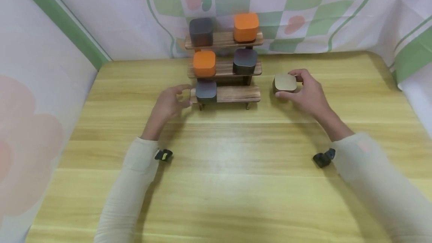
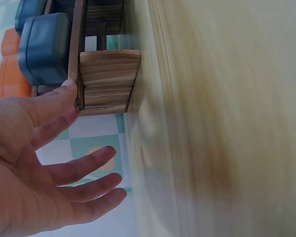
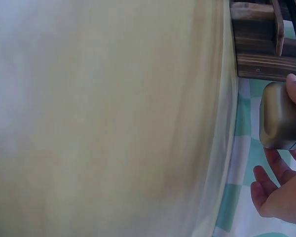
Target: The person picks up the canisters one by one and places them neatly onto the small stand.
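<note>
A three-tier wooden display stand (image 1: 237, 93) stands at the back of the table. My left hand (image 1: 166, 104) is at the left end of its lowest board; in the left wrist view the thumb and index finger pinch the board's end (image 2: 76, 59), while the other fingers spread free. On that board, close to this hand, sits a dark tin (image 1: 206, 92). To the right of the stand, my right hand (image 1: 312, 95) holds a gold-coloured tin (image 1: 285, 83) between thumb and fingers. The right wrist view shows the gold tin (image 3: 278, 118) beside the stand's end, apart from it.
The middle board carries an orange tin (image 1: 204, 64) at left and a dark tin (image 1: 244, 62) at right. On the top board are a dark tin (image 1: 201, 32) and an orange tin (image 1: 246, 27). A patterned curtain (image 1: 270, 10) hangs behind the wooden table (image 1: 216, 183).
</note>
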A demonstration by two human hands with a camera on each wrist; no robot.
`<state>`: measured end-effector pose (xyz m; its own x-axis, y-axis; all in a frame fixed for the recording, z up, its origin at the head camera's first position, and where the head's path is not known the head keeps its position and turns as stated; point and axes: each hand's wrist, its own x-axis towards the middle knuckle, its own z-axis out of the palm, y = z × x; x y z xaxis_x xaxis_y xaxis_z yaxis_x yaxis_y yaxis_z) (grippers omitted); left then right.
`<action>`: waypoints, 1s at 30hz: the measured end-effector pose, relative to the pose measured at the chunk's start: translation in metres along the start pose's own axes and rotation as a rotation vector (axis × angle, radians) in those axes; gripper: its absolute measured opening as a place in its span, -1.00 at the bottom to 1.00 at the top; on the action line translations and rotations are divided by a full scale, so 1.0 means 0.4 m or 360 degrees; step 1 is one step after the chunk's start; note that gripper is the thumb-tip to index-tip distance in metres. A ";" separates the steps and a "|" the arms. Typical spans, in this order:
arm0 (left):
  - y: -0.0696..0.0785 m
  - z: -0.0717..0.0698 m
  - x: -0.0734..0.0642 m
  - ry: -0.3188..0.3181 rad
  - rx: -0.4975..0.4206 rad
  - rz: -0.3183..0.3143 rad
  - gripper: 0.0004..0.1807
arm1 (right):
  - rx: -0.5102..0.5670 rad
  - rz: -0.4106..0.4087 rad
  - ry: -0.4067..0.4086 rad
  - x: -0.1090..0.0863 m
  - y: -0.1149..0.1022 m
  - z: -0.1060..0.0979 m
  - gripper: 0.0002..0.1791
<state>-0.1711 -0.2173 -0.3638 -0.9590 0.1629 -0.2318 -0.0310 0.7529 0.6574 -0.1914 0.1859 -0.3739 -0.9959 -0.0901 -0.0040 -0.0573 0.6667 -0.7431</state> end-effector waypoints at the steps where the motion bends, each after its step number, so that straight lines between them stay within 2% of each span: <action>1: 0.000 0.000 0.000 0.0001 0.0002 0.0001 -0.43 | 0.0000 -0.0004 -0.0003 -0.003 -0.001 0.001 -0.08; 13: 0.001 -0.001 -0.002 0.0003 -0.0050 0.0006 -0.42 | 0.0036 -0.0089 0.0024 -0.035 -0.046 0.021 -0.07; 20: -0.005 0.000 0.000 0.0008 -0.0038 0.0034 -0.43 | 0.0039 -0.0125 0.0073 -0.048 -0.065 0.036 -0.12; 30: -0.006 0.000 0.002 -0.0003 -0.0026 0.0023 -0.43 | 0.0042 -0.0232 0.0095 -0.061 -0.082 0.057 -0.18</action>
<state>-0.1717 -0.2191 -0.3655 -0.9588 0.1749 -0.2240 -0.0221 0.7400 0.6722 -0.1637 0.1492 -0.3648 -0.9795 -0.1401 0.1446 -0.2008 0.6298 -0.7503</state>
